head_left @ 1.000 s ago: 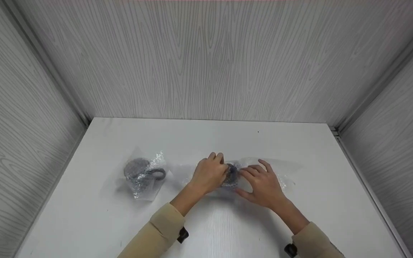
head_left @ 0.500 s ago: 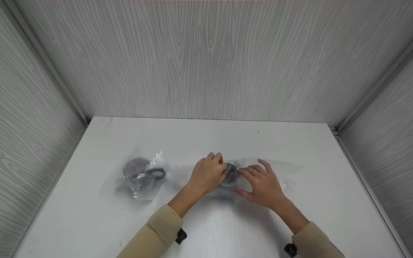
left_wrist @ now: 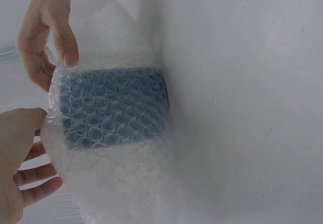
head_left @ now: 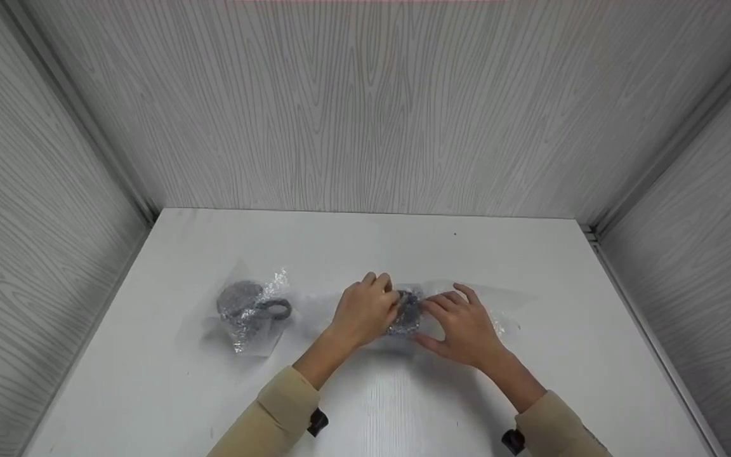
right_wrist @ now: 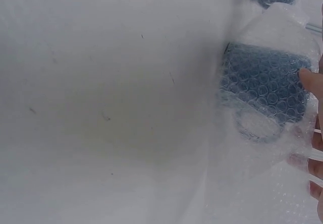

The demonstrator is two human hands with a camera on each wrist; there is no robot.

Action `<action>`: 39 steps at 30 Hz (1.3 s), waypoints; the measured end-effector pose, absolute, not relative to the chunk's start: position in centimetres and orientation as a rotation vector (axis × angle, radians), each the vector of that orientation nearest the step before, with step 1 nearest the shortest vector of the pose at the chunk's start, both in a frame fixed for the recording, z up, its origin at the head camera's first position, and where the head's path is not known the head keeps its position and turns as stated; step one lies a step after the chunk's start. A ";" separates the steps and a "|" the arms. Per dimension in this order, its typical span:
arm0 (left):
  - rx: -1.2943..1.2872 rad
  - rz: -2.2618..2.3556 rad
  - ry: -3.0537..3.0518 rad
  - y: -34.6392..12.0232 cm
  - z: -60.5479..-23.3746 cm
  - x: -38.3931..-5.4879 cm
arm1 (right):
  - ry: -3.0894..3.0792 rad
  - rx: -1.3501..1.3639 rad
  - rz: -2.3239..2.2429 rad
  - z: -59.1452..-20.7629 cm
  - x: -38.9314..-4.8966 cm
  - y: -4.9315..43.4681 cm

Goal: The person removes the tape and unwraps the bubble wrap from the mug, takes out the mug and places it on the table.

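At the middle of the table, a dark blue cup (head_left: 407, 315) lies in bubble wrap (left_wrist: 126, 183). Its body shows through the clear bubbles in both wrist views. My left hand (head_left: 362, 311) has bent fingers at the cup's left side and pinches the wrap's edge. From the right, my right hand (head_left: 464, 327) holds the wrapped cup, with the thumb (right_wrist: 310, 80) on its side and the other fingers around behind. Loose wrap spreads out on both sides of the cup. The hands hide part of it in the head view.
To the left lies a second dark mug (head_left: 242, 298) in bubble wrap, its handle loop (head_left: 276, 309) showing. The white table (head_left: 365, 241) is enclosed by grey wood-grain panels (head_left: 365, 108) at the back and both sides.
My left hand has shifted slightly to the left, and a bit more of the wrapped cup shows between the hands. My right hand stays almost where it was.
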State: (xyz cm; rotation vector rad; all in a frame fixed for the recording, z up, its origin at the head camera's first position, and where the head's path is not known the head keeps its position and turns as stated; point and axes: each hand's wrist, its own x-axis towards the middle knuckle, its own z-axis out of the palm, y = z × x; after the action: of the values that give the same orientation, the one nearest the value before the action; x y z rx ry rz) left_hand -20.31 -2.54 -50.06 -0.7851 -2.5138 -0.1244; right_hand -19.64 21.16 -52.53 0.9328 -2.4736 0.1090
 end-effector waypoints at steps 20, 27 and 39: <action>-0.764 -0.230 -2.475 -3.2 -49.9 -19.9 | -2.532 0.960 0.114 -52.1 -19.8 21.3; -0.755 -0.248 -2.470 -3.6 -49.7 -19.6 | -2.507 0.980 0.105 -52.0 -19.8 21.3; -0.756 -0.309 -2.446 -4.4 -49.6 -18.8 | -2.545 0.984 0.136 -51.8 -19.8 21.5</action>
State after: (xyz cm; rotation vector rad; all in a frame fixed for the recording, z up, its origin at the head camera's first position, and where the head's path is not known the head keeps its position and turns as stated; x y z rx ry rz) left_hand -18.78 -4.37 -49.57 -0.7562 -2.4458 -0.3092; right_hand -19.78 21.53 -51.79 0.9842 -2.5453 0.1357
